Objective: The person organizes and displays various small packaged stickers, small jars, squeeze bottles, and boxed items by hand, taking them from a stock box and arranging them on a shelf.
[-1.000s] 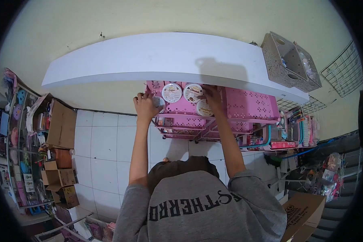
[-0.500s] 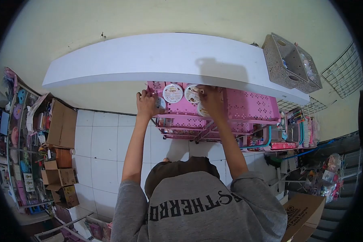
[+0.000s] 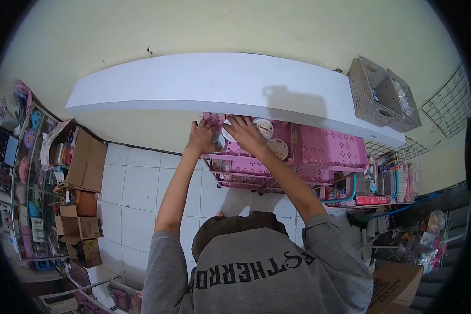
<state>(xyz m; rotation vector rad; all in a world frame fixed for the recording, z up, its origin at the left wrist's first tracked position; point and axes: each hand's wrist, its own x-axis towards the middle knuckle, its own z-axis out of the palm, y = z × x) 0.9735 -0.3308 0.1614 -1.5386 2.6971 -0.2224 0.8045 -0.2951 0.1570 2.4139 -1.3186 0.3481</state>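
Several round white tubs with printed lids stand in the pink top tray [image 3: 246, 153] of a cart under the white shelf. My left hand [image 3: 200, 138] is at the tray's left end, its fingers and thumb round the side of a tub [image 3: 220, 142] that it partly hides. Fingers spread, my right hand [image 3: 246, 136] rests over the lid of a second tub [image 3: 228, 133] just beside it. To the right of that hand are a tub with a brown-printed lid [image 3: 264, 128] and another tub [image 3: 278, 149] nearer me.
A long white shelf [image 3: 209, 78] overhangs the cart's back, with grey-beige baskets [image 3: 374, 94] at its right end. A second pink tray [image 3: 332, 149] adjoins on the right. Cardboard boxes [image 3: 86, 162] and a stocked rack [image 3: 31, 183] stand left. A carton [image 3: 395, 285] sits behind right.
My right hand has moved left from the brown-printed tub to the tub beside my left hand, uncovering the lids on the right. My left hand stays by the leftmost tub. The view has shifted slightly.
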